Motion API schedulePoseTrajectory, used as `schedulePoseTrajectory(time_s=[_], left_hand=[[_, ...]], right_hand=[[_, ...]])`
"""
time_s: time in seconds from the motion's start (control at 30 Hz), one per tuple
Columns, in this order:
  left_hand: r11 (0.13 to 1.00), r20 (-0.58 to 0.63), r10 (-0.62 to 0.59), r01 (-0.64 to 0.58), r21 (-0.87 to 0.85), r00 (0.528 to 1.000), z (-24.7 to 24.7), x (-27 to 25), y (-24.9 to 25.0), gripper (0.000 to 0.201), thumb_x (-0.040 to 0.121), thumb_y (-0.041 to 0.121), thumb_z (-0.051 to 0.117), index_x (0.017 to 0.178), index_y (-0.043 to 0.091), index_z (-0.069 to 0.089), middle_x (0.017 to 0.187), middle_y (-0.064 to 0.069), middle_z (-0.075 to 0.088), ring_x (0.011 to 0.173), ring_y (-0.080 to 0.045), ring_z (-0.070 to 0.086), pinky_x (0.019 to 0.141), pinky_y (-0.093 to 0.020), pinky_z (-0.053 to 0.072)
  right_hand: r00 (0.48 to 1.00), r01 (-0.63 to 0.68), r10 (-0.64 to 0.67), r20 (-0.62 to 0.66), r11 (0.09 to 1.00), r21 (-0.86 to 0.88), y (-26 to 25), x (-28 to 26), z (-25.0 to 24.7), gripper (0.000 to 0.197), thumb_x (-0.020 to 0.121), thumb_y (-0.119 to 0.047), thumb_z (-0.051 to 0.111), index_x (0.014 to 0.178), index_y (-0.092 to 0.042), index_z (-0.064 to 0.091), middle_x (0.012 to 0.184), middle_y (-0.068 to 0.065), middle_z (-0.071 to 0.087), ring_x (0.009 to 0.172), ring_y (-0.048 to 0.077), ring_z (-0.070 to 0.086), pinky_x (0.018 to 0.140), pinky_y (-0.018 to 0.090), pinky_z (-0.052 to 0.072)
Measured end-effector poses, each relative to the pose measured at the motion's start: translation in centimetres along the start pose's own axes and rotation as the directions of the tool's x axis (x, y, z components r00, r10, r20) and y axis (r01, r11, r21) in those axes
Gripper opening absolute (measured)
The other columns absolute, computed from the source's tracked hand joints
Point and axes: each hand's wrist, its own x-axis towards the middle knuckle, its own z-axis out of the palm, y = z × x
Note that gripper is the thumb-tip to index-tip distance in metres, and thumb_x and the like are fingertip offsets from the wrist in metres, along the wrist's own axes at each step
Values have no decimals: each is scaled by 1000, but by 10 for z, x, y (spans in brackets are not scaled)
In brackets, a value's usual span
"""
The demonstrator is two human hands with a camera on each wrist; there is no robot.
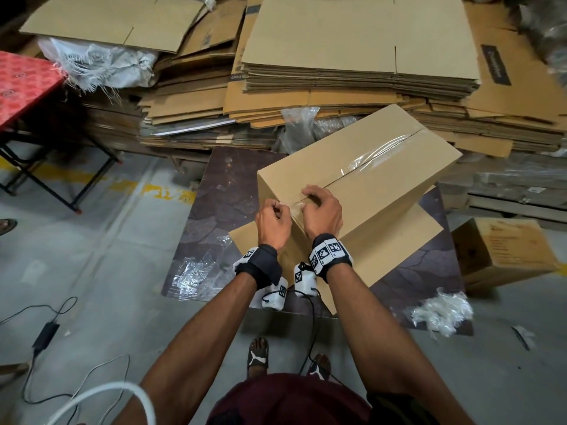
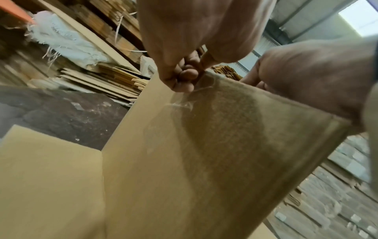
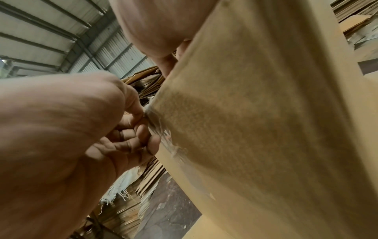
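Observation:
A brown cardboard box stands tilted on a flat cardboard sheet, with clear tape running along its top seam. My left hand is curled at the box's near top edge and pinches the tape's loose end. In the left wrist view the left hand has bunched fingers on the tape at the box edge. My right hand clasps the same edge beside the seam, bent fingers on top. In the right wrist view the box wall fills the frame beside the left hand's fingers.
Tall stacks of flattened cartons fill the back. A red folding table stands at left. A dark board lies under the work. A second box, crumpled plastic and floor cables lie around my sandalled feet.

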Motion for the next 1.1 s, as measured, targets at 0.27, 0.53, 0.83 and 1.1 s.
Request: schedulePoseTrajectory(time_s=[0.27,0.53,0.83,1.1], left_hand=[[990,135,123,-112,-89,983,-7,-4,-21,14,103,19,53,90,13,51,85,-9,58,71,-9,52,67,-27,44],[969,194,38,11,-247,980,-20,-3,-48,29,96,5,63,118,23,58,124,-1,65,114,-12,64,97,-24,52],[985,152,154,-165,58,976,-20,1,-42,7,97,10,65,103,12,69,102,-1,72,94,-16,69,86,-29,56],[954,279,95,-168,249,956,-20,3,-56,21,97,13,62,116,10,68,114,-7,71,103,-23,65,95,-34,50]], right_hand=[[997,73,-72,32,995,-60,0,3,-1,50,73,-12,58,111,-39,74,133,-24,58,124,8,55,103,38,52],[933,334,-262,248,888,-317,2,4,6,30,85,-14,61,106,-33,70,146,-8,53,151,16,28,120,58,16],[920,377,-300,253,853,-361,2,4,7,22,86,-22,59,102,-35,66,134,-9,58,130,15,51,113,61,24],[937,329,-284,201,913,-241,5,8,7,17,80,-22,61,88,-34,70,121,-20,63,115,5,57,112,59,27]])
